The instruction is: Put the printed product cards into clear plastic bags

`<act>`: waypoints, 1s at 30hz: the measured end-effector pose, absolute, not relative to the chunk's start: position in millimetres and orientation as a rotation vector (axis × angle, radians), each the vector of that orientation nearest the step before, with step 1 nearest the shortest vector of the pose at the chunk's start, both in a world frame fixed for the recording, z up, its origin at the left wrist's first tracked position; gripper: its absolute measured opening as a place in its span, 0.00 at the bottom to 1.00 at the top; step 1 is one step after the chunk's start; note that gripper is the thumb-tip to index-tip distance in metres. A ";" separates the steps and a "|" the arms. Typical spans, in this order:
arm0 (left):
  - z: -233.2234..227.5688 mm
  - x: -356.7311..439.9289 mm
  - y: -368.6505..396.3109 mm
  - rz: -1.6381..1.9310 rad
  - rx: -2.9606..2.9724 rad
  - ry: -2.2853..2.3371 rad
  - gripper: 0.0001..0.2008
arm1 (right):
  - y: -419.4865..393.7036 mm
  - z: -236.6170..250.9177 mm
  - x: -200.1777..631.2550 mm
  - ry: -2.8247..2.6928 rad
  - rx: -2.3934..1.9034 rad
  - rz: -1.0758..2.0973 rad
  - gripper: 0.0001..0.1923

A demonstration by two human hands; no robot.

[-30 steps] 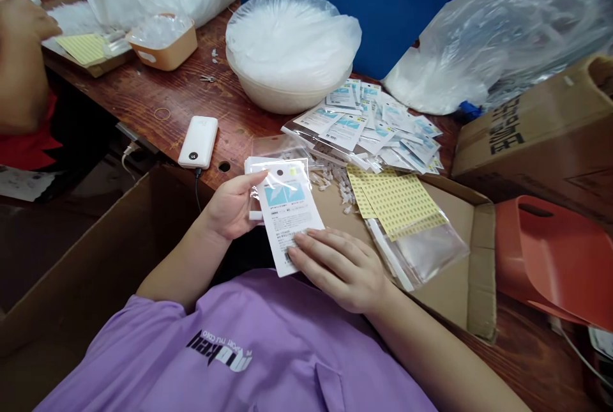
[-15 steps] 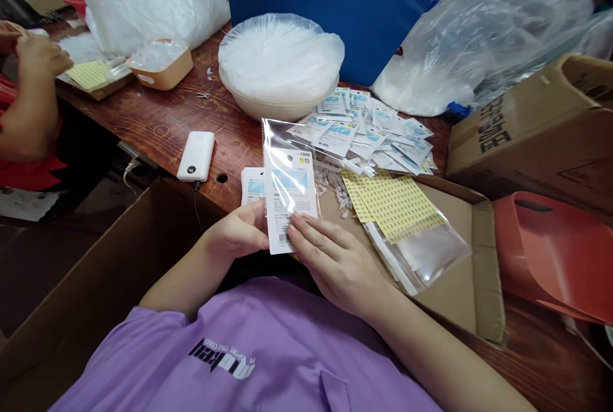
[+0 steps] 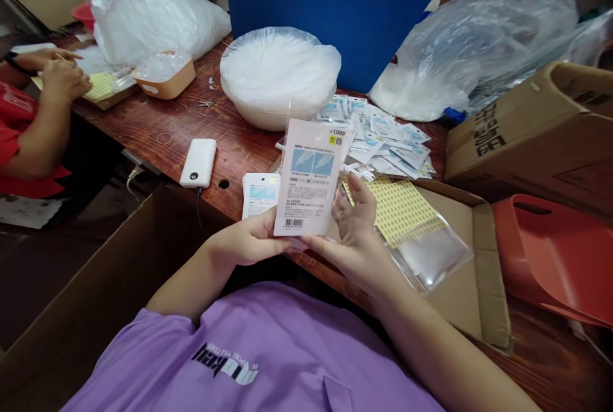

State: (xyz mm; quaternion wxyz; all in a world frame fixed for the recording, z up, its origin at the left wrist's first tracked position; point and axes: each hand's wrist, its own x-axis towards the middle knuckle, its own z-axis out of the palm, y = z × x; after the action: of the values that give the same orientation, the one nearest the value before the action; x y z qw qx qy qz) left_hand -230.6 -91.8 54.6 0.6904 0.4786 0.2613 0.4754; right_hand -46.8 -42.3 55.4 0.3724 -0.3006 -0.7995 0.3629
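Note:
A white printed card [image 3: 306,204] with two blue pictures and a barcode stands tilted up before me, apparently in a clear plastic sleeve. My left hand [image 3: 251,237] grips its lower left corner between thumb and fingers. My right hand [image 3: 361,249] is at the lower right side, fingers apart, its thumb touching the bottom edge. Just behind my left hand lies a stack of similar cards [image 3: 258,191]. Beyond my right hand are yellow sticker sheets [image 3: 407,207] on top of clear plastic sleeves [image 3: 428,255]. Packed cards [image 3: 387,137] lie heaped farther back.
A bowl [image 3: 268,119] of white plastic pieces stands behind. Left are a power bank [image 3: 198,163], an orange tub [image 3: 172,82] and a co-worker's hands [image 3: 64,76]. A shallow cardboard tray [image 3: 493,284], red bin [image 3: 550,259] and cardboard box [image 3: 522,131] are on the right.
The card has risen and turned more squarely toward me. My right hand has come off the card's front and spread out at its right side. The co-worker's hands have shifted right.

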 end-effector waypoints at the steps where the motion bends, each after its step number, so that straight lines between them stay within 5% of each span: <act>1: 54.5 -229.2 -91.5 1.062 1.077 0.581 0.24 | -38.7 53.5 -49.5 -1.945 -0.720 1.117 0.46; 4: 52.5 -225.6 -89.8 1.081 1.053 0.529 0.25 | -30.2 50.0 -57.7 -1.650 -0.681 1.423 0.43; 8: 48.7 -224.1 -85.3 1.126 0.987 0.501 0.27 | -27.3 50.0 -67.4 -1.535 -0.690 1.464 0.42; 13: 48.8 -227.7 -76.7 1.127 0.839 0.594 0.35 | -7.1 48.2 -77.8 -1.432 -0.869 1.497 0.29; 16: 49.4 -237.5 -75.4 1.099 0.879 0.799 0.37 | 31.6 50.2 -78.6 -1.391 -0.968 1.362 0.35; 20: 40.5 -259.5 -79.8 1.092 1.396 1.424 0.27 | 65.0 57.8 -74.0 -1.625 -1.368 1.125 0.44; 25: 15.8 -278.4 -84.9 0.753 1.858 2.000 0.25 | 42.5 45.0 -80.1 -2.188 -1.480 0.293 0.42; 30: 4.8 -277.0 -84.5 0.557 1.873 1.985 0.27 | 73.0 25.7 -91.5 -2.099 -1.652 0.199 0.36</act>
State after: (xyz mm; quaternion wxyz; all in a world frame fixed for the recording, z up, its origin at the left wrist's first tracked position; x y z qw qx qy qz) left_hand -277.0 -84.5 4.8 0.1769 0.6619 0.7014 0.1968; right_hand -91.5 73.0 25.7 0.2293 -0.6004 -0.7627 0.0722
